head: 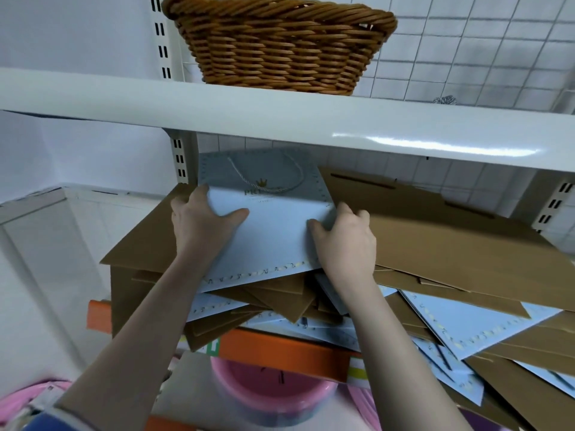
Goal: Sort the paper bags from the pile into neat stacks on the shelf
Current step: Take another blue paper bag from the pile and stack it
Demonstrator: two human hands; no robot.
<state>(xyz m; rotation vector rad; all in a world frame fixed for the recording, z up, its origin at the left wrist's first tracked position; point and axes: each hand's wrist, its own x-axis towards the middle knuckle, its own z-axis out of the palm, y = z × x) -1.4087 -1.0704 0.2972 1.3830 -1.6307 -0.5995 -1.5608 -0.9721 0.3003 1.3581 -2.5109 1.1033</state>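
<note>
A pale blue paper bag (264, 231) with a rope handle and a gold crown mark lies flat on the shelf, on top of brown bags. My left hand (202, 219) grips its left edge, thumb on top. My right hand (345, 234) grips its right edge the same way. Under and right of it spreads a loose pile of brown paper bags (435, 237) mixed with more pale blue bags (485, 331), lying at all angles. A brown stack (140, 253) lies beneath the held bag at the left.
A white upper shelf (280, 119) crosses just above the hands and carries a wicker basket (280, 48). The orange front edge of the shelf (280, 353) runs below the pile. A pink plastic basin (270, 393) sits lower down. White slotted uprights (180, 157) stand behind.
</note>
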